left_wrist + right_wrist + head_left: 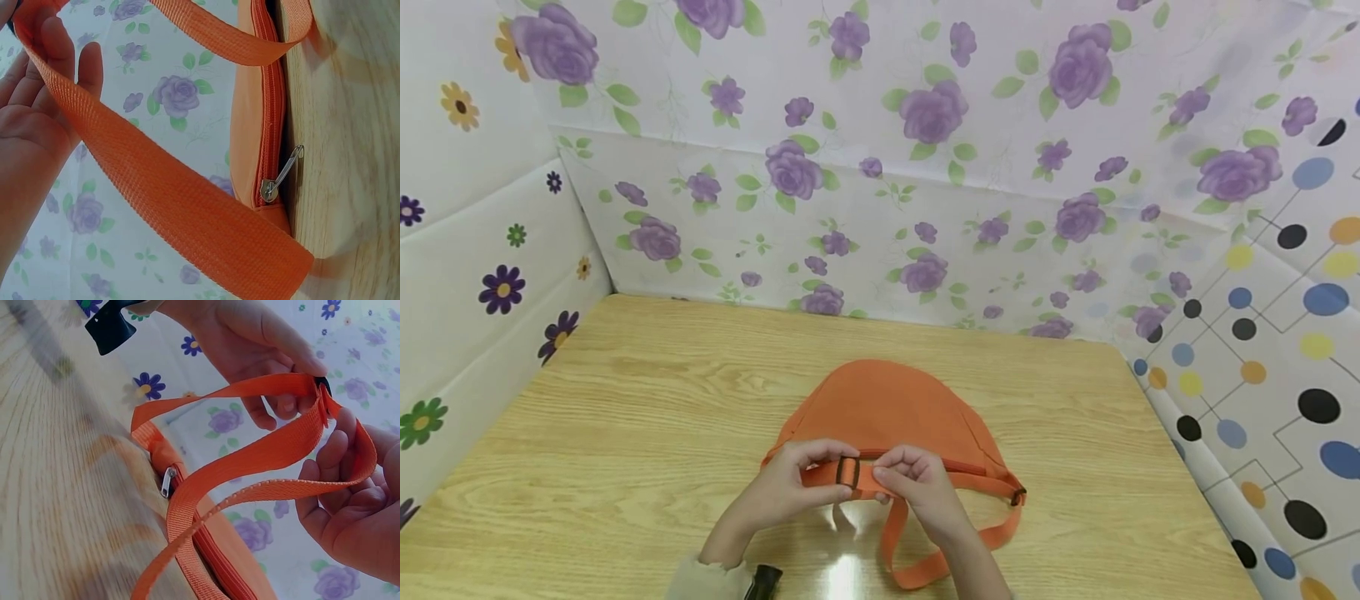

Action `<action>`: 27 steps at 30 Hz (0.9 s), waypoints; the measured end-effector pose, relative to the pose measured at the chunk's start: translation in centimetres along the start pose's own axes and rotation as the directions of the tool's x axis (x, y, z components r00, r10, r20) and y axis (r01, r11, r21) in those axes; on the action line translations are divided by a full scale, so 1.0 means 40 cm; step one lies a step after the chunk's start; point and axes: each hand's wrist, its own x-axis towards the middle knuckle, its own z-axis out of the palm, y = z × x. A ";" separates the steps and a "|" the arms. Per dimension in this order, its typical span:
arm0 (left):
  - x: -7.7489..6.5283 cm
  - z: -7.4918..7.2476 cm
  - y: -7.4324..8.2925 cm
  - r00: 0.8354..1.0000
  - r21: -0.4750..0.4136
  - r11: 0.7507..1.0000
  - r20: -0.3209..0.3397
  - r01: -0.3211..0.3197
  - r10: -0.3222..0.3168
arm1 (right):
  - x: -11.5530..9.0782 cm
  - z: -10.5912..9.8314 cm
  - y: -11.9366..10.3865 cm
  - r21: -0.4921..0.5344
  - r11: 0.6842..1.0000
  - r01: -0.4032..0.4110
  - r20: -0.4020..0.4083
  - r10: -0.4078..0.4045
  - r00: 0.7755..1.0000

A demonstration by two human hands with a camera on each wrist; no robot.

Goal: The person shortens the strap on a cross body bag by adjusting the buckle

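Note:
An orange half-round bag (pixel 887 404) lies on the table with its red-orange zipper toward me. My left hand (pixel 778 492) pinches the dark strap slider (pixel 857 472) between thumb and fingers. Beside it, my right hand (pixel 928 496) pinches the orange strap (pixel 921 575) with thumb and forefinger. Part of the strap loops down to the table below the right hand. In the right wrist view the webbing (pixel 250 459) curves round the right fingers up to the slider. A silver zipper pull (pixel 286 170) hangs at the end of the zipper in the left wrist view.
The light wooden table (pixel 662 400) spreads around the bag. Flowered sheeting (pixel 865 217) covers the back, with more sheeting at the left and dotted sheeting (pixel 1262 400) at the right. A black piece (pixel 764 582) sits by the left sleeve (pixel 709 579).

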 end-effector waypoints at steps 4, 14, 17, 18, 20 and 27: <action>-0.001 0.001 0.002 1.000 -0.014 1.000 -0.003 0.020 -0.020 | 0.000 0.003 -0.001 0.000 1.000 -0.008 -0.015 0.008 1.000; 0.000 0.005 0.002 1.000 -0.038 0.999 0.001 0.009 -0.009 | 0.000 0.009 0.001 0.002 1.000 0.008 -0.012 -0.008 1.000; 0.003 0.007 0.013 1.000 -0.037 0.999 0.002 0.005 -0.005 | 0.001 0.010 0.002 0.008 1.000 0.008 -0.011 -0.008 1.000; 0.004 0.008 0.020 1.000 -0.039 0.999 0.003 0.000 0.000 | 0.001 0.010 0.002 0.008 1.000 0.007 -0.012 -0.007 1.000; 0.006 0.008 0.034 1.000 -0.034 0.999 0.003 -0.016 0.016 | 0.001 0.010 0.004 0.008 1.000 0.003 -0.016 -0.003 1.000; 0.009 0.009 0.061 0.999 -0.020 0.998 0.001 -0.054 0.054 | 0.002 0.013 0.007 0.021 1.000 0.001 -0.009 -0.001 1.000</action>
